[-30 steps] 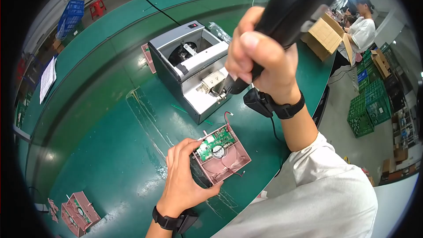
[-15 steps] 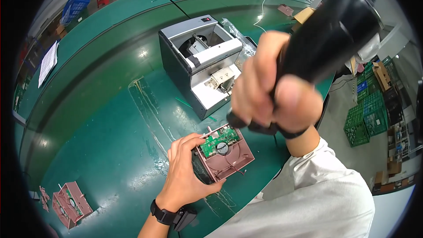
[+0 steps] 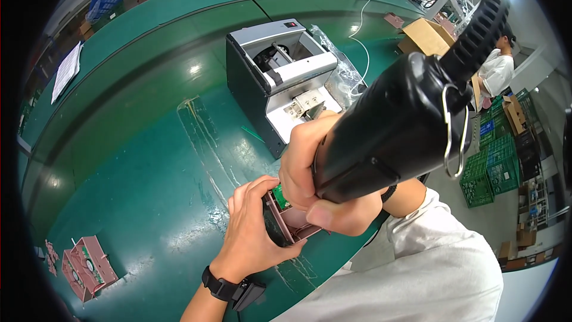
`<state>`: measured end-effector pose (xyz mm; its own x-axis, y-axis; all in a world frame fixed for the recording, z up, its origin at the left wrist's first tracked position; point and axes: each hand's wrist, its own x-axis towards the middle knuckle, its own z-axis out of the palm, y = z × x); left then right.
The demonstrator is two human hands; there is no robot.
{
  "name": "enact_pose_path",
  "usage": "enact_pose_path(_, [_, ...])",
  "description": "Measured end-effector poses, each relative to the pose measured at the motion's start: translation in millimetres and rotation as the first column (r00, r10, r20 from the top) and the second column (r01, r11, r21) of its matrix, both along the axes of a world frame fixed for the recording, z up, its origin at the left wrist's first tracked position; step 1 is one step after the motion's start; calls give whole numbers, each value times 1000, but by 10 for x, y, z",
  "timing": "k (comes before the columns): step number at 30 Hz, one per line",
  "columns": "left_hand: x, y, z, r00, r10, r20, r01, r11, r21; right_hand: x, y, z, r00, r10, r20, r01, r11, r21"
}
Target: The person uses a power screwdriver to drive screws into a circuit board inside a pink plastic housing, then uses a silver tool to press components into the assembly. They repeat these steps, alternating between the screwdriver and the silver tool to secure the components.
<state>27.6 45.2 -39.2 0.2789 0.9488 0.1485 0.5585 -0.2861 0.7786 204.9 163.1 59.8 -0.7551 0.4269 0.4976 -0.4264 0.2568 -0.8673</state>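
Note:
My right hand point(image 3: 333, 209) is wrapped round a thick black electric screwdriver point(image 3: 387, 125), which has a wire hanging loop and a ribbed cable sleeve at its upper end. Below it, my left hand point(image 3: 247, 226) grips an open pinkish-brown plastic housing point(image 3: 294, 217) along its left side, fingers on the far edge and thumb on the near one. A green circuit board point(image 3: 279, 197) shows in the housing beside my left fingertips. The right hand and screwdriver hide most of the board, and the tool's tip is out of sight behind that hand.
A grey and black screw feeder point(image 3: 247, 77) stands just beyond my hands, with a clear plastic bag point(image 3: 342, 74) beside it. Another pinkish housing point(image 3: 89, 268) lies at the lower left. Green crates point(image 3: 491, 167) stand on the floor at right; a person point(image 3: 497, 71) is at the far right.
My right hand has brought the screwdriver down and left, over the housing. The left hand keeps its hold on the housing, in nearly the same place.

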Motion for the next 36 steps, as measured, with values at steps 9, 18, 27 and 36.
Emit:
enact_pose_path(9, [16, -34, -38, 999, 1, 35, -3, 998, 57, -12, -56, 153, 996, -10, 87, 5, 998, 56])
enact_pose_path(18, [79, -15, -66, 994, 14, 104, -25, 994, 108, 315, 277, 438, 939, -279, -203, 296, 954, 56])
enact_pose_path(27, [151, -22, -106, 988, 73, 138, -79, 996, 39, 424, 601, 371, 885, -457, -87, 463, 883, 75])
enact_pose_path(36, [135, -18, -133, 984, 48, 173, -52, 999, 16, 271, 86, 307, 962, -270, -30, 265, 956, -123])
